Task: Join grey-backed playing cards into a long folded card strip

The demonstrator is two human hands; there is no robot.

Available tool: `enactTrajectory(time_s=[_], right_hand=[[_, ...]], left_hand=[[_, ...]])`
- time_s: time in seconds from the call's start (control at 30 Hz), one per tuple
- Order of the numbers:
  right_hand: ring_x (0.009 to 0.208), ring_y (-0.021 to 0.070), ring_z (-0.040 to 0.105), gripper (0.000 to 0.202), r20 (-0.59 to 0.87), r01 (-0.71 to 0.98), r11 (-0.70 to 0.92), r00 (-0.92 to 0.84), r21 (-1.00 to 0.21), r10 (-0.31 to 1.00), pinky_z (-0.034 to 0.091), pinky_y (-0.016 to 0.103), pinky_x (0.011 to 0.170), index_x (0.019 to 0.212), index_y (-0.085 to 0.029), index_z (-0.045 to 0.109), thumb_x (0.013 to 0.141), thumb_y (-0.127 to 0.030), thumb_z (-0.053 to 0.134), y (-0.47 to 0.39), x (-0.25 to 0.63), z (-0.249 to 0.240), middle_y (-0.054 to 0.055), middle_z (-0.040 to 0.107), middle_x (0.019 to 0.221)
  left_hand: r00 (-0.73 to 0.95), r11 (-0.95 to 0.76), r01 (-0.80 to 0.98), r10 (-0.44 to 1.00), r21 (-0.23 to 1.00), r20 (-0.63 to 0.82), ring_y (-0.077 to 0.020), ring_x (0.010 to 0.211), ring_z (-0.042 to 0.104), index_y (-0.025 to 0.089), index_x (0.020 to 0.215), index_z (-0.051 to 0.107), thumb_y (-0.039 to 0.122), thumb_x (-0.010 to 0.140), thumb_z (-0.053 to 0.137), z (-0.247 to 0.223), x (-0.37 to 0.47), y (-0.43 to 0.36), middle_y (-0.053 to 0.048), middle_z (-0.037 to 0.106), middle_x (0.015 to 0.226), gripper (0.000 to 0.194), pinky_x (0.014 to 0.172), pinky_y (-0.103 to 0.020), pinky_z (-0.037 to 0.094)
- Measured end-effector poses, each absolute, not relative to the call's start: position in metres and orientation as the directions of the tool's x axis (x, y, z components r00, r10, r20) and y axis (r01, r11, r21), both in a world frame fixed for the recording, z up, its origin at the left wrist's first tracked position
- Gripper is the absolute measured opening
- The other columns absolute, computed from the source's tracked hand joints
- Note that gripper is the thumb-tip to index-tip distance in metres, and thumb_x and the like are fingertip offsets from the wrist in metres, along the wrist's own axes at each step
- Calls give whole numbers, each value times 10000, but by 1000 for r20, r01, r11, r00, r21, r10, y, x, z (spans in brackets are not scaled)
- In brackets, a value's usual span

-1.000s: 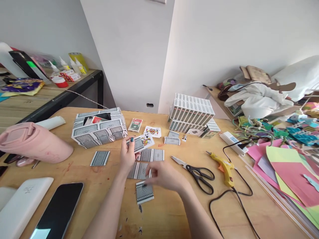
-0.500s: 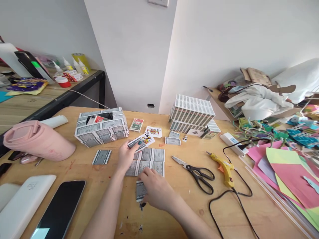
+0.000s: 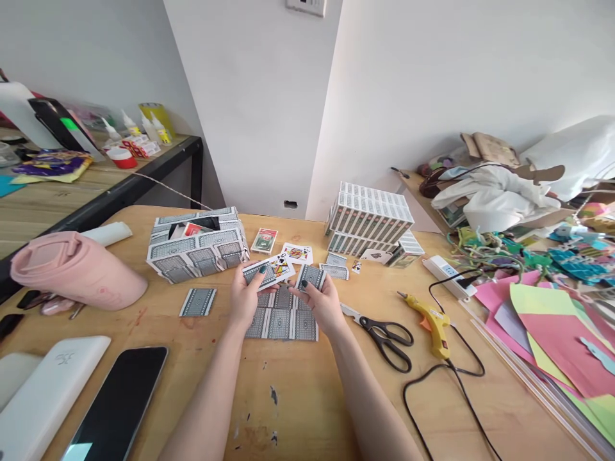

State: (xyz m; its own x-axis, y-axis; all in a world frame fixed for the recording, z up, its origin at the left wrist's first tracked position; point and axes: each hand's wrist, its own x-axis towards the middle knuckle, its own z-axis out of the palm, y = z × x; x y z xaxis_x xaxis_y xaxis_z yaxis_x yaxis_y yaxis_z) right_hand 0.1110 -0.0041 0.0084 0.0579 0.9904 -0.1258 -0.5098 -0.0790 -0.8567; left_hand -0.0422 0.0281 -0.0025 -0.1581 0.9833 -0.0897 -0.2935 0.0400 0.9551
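Several playing cards [image 3: 273,270], some showing faces, are pinched between the thumb and fingers of my left hand [image 3: 245,298]. My right hand [image 3: 324,304] grips a grey-backed folded card [image 3: 311,276] just to the right of them. Beneath both hands, joined grey-backed cards [image 3: 281,323] lie in rows on the table. A single grey-backed card [image 3: 198,302] rests to the left. Face-up cards [image 3: 298,253] lie beyond my hands, near a card box [image 3: 264,241]. A box covered in cards [image 3: 196,246] stands at the back left.
Black scissors [image 3: 384,336] and a yellow glue gun [image 3: 437,330] with its cord lie to the right. Stacked card boxes [image 3: 369,214] stand behind. At left are a pink bottle [image 3: 91,272], a phone [image 3: 120,400] and a white power bank [image 3: 52,397].
My right hand has lifted the grey-backed card from the table's near side and brought it up and right, beside the cards in my left hand.
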Motion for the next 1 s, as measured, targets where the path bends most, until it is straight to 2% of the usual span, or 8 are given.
enactTrajectory(time_s=[0.13,0.27,0.37,0.47,0.57,0.67,0.8,1.0], right_hand=[[680,160,659,419,-189,-562,-119,67,-819,980,563,280,529,848,-201,422,610,-313,749,-3,107,-13,5,620,840],[474,77,560,350,-180,-522,-108,88,-846,980,445,171,347,790,-192,443,639,-327,728,-4,110,-20,-36,583,704],[463,81,567,355,-173,-538,-87,111,-838,979,485,192,389,811,-211,422,651,-319,720,-5,113,-18,-56,570,666],[579,133,646,477,-148,-573,-54,118,-818,982,569,294,534,991,-267,381,654,-277,718,-6,115,-14,-61,590,731],[684,156,669,576,-142,-604,-46,112,-795,983,583,338,601,1098,-304,346,656,-247,712,-6,116,-11,-45,595,832],[674,147,657,527,-146,-586,-52,115,-809,983,566,282,525,1055,-285,388,645,-243,716,-4,118,-12,-34,587,853],[500,93,578,439,-140,-514,-77,84,-855,987,452,181,360,1022,-263,445,663,-270,697,-4,120,-15,-54,560,733],[443,41,486,402,-188,-504,-115,98,-856,977,404,152,376,1048,-254,510,686,-288,681,-5,121,-16,-67,541,703]], left_hand=[[-131,31,-263,989,964,-68,-155,507,625,213,1013,455,465,693,630,-4,-43,29,-23,666,816,444,447,-274,505],[-138,38,-315,987,948,-85,-170,496,623,194,958,510,537,745,539,-7,-43,29,-34,675,745,405,396,-254,461],[-152,43,-359,983,932,-104,-176,479,618,180,937,545,542,750,532,-8,-42,28,-33,672,688,407,386,-256,448],[-163,58,-361,979,931,-124,-175,474,617,177,900,556,535,748,540,-7,-41,28,-22,661,642,389,387,-250,443],[-148,70,-338,981,939,-127,-175,502,628,178,848,546,514,743,558,-5,-39,27,-17,657,643,352,408,-246,451],[-140,48,-283,986,958,-90,-160,500,621,180,867,541,450,724,611,-3,-38,26,-9,660,683,313,405,-234,444],[-189,-13,-226,982,974,-31,-134,462,590,184,927,533,382,710,645,-2,-40,28,5,652,699,315,369,-215,421],[-200,-41,-173,980,984,6,-119,444,574,172,923,531,393,728,628,-3,-41,29,7,642,685,310,367,-212,426]])
